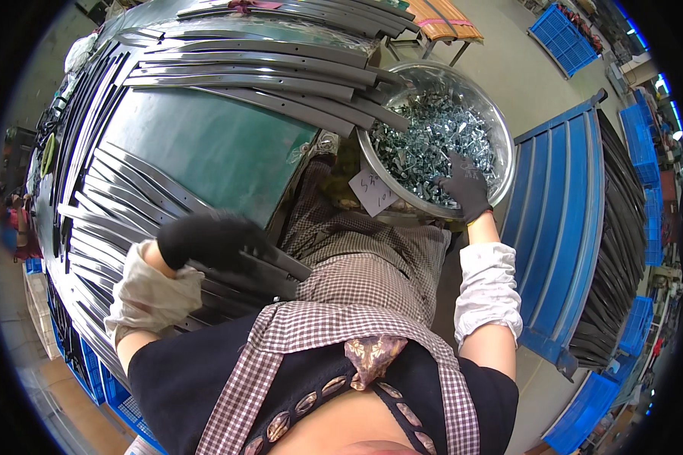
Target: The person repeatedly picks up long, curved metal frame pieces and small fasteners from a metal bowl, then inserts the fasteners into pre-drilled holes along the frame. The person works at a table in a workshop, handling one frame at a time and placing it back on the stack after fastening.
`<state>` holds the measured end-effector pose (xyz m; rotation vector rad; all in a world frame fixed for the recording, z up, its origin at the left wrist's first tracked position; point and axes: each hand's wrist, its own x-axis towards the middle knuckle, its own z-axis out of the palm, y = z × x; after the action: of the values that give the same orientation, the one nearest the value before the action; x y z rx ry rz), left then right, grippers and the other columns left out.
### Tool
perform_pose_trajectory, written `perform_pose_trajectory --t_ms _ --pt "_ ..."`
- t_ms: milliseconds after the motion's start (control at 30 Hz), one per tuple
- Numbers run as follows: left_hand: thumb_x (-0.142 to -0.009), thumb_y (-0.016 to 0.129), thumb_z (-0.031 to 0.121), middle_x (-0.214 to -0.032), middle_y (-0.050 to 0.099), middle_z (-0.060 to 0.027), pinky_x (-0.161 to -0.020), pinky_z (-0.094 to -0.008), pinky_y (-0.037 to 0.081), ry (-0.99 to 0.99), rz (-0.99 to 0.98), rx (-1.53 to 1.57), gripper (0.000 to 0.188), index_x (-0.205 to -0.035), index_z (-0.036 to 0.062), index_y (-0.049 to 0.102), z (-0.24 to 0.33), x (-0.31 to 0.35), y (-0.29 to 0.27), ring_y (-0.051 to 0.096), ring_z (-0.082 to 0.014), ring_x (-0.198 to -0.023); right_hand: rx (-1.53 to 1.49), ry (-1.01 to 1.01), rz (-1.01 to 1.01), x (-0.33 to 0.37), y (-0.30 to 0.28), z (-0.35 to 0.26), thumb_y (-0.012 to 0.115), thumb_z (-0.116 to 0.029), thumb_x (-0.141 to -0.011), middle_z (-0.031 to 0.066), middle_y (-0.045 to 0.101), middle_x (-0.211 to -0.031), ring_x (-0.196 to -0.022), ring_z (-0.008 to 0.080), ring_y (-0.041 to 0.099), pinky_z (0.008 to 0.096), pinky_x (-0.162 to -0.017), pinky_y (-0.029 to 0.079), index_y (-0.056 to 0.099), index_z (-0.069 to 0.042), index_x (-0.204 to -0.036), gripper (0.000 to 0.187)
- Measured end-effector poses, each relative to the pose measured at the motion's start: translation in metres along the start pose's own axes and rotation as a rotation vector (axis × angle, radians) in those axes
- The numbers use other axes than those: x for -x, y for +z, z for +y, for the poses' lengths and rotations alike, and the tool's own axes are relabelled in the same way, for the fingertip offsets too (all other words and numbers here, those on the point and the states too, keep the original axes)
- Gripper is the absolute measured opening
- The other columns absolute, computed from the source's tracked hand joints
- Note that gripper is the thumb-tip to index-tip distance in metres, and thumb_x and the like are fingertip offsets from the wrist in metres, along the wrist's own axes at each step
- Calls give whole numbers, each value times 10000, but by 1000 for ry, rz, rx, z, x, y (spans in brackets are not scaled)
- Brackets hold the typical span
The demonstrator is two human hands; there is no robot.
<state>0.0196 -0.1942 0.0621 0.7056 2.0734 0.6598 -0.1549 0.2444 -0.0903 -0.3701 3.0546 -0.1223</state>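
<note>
While resting the right hand (467, 186) palm-down in a heap of shiny metal clips (425, 140), can't honestly say if gripping any or just touching, what with fingers half lost among the pieces. Got all those clips sitting in a big round metal bowl (495, 114), just off the right side of the green tabletop (212, 140). Got the right forearm stretched pretty much straight forward in a white sleeve cover (489, 288), wrist and all over the near rim. Got the left elbow bent outward, and the left hand (212, 241) angled inward over dark strips (152, 189) on the near part of the tabletop. Super blurry over there, so can't tell whether clenched on a strip or loose. Can see more strips (311, 72) farther back, some poking out toward the bowl. Can also spot a paper tag (373, 191) by the bowl's near-left side, plus a blue ribbed panel (550, 227) off to the right.
</note>
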Motion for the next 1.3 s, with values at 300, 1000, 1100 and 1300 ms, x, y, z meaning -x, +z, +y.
perform_pose_trajectory --t_ms 300,1000,1100,1300 --pt "-907 642 326 -1296 615 -118 -1005 -473 403 -145 1201 -795 431 -1275 105 609 -141 -97 -101 567 -308 -1204 -277 -47 64 3 -4 -3 601 -308 -893 145 706 -936 -903 358 669 454 -776 520 682 -89 -948 240" --pt "-731 768 208 -999 605 -106 -849 -442 461 101 967 -532 261 -860 93 573 -86 -90 -26 589 -352 -944 -1459 93 -112 75 -42 -43 693 -241 -951 -59 634 -803 -568 -7 427 178 -494 287 698 -55 -986 189" --pt "-738 778 237 -995 616 -99 -848 -431 461 88 832 -505 245 -843 101 604 -72 -91 -20 593 -340 -953 -1761 25 -208 98 -40 -69 705 -128 -930 -27 634 -784 -566 3 438 187 -497 337 695 -2 -988 140" --pt "-741 788 284 -912 646 -74 -788 -406 488 279 745 -513 308 -977 110 694 1 -89 3 629 -295 -874 -1759 -48 -312 132 -34 -120 725 -103 -910 14 690 -836 -783 82 633 224 -763 502 694 22 -959 137"
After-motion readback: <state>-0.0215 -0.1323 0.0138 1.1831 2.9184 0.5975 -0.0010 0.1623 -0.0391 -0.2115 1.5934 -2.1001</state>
